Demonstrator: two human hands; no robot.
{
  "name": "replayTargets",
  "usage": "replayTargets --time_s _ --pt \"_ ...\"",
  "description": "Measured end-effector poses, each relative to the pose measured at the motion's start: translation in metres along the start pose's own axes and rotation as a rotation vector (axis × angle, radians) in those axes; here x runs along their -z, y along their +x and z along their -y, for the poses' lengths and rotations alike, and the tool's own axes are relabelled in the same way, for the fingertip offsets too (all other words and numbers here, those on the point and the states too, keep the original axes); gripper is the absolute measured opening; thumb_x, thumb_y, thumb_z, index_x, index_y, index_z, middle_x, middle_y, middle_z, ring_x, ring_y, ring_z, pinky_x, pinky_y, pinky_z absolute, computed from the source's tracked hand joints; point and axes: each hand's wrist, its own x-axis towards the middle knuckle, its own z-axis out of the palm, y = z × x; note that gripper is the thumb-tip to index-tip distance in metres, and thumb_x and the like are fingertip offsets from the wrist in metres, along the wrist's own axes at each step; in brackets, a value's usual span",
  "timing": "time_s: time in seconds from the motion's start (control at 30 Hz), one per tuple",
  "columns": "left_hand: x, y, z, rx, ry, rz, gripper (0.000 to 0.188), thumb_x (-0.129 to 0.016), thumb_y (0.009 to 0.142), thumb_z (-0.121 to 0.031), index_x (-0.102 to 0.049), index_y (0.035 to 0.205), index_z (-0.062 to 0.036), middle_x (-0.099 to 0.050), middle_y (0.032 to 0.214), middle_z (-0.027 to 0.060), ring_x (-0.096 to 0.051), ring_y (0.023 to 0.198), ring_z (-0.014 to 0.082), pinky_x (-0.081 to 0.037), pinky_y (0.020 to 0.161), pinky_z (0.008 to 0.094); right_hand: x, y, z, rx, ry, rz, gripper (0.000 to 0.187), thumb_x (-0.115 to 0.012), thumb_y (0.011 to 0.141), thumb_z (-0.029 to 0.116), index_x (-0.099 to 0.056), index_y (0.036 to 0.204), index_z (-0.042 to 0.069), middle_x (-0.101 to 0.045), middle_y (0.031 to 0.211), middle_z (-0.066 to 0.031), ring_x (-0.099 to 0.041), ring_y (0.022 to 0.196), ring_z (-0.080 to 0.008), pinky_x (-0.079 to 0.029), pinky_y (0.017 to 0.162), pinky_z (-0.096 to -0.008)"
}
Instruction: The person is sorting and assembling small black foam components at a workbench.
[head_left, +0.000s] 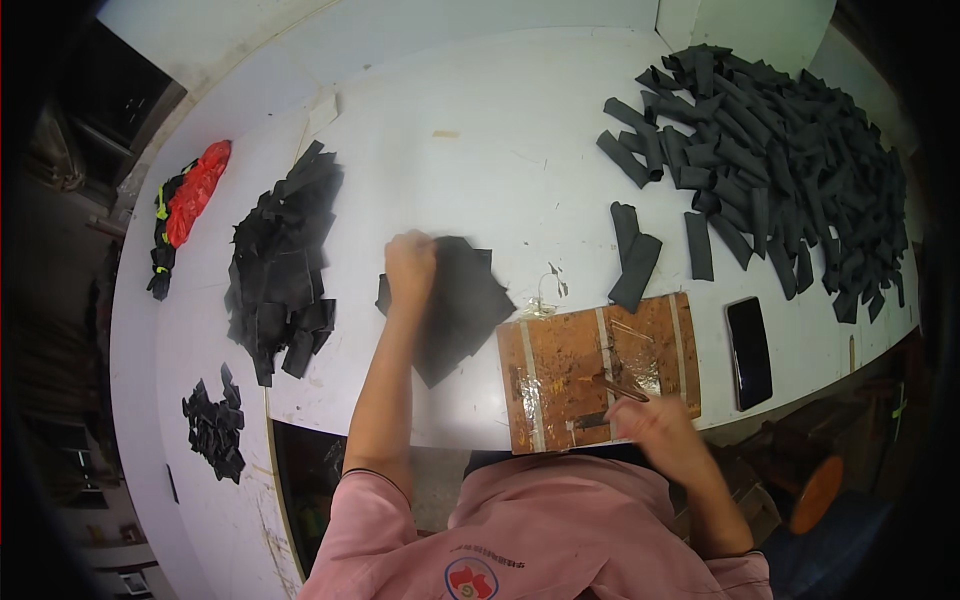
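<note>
The dark sheets [460, 300] lie in a loose fan in front of the person, left of the brown board [560, 370]; their corners splay several ways, one pointing toward the person and another to the right, so the fan has no single long axis. The left hand [410, 268] is at the fan's far left edge, its fingers curled; whether that grip is clamped on a sheet cannot be told. The grip of the right hand [655, 425], blurred, is closed around a slim tool [628, 389] above the board, the tool slanting with its tip toward the left and slightly away from the person.

The white counter [500, 130] curves through the lens, with the board at its near edge, its pale strips running from near to far. A dark phone [748, 352] lies lengthwise just beside it. Beyond spreads a heap of dark tubes [760, 160]; on the left are a tall dark pile [280, 270], a smaller dark pile [215, 430] and a red plastic bag [203, 190]. A round wooden seat [816, 495] shows at lower right, a pale wall [180, 40] at upper left.

The pink shirt [560, 500] bears a round red, white and blue emblem [470, 579] and a line of small dark characters.
</note>
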Motion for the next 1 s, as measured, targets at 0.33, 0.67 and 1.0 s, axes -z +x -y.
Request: replayTargets --time_s 0.33,0.67,1.0 --pt "0.152 -0.048 -0.105 0.118 -0.868 0.645 0.002 -0.059 0.075 0.001 -0.059 0.077 0.0002 -0.057 0.071 0.0002 -0.052 0.066 0.0068 -0.042 0.06 0.0197 -0.062 0.024 0.038 0.679 -0.385 -0.274 0.029 -0.066 0.071 0.021 -0.054 0.087 0.0 -0.054 0.079 -0.0127 -0.053 0.07 -0.0307 -0.043 0.063 -0.0358" --pt "0.144 -0.121 -0.139 0.124 -0.834 0.27 0.009 -0.058 0.08 -0.005 -0.057 0.086 0.0009 -0.056 0.077 0.0021 -0.05 0.071 0.0077 -0.04 0.065 0.0198 -0.067 0.034 0.025 0.307 -0.007 0.023 0.018 -0.062 0.063 0.005 -0.058 0.079 -0.002 -0.055 0.069 -0.0111 -0.054 0.065 -0.0263 -0.043 0.058 -0.0332" --pt "0.143 -0.174 -0.157 0.611 -1.287 0.367 0.018 -0.056 0.081 -0.016 -0.053 0.087 0.0014 -0.056 0.073 0.0062 -0.051 0.061 0.0094 -0.039 0.053 0.02 -0.067 0.028 0.01 0.781 -0.427 -0.431 0.027 -0.055 0.046 -0.008 -0.056 0.072 -0.001 -0.05 0.065 -0.0095 -0.048 0.061 -0.0263 -0.04 0.054 -0.0344"
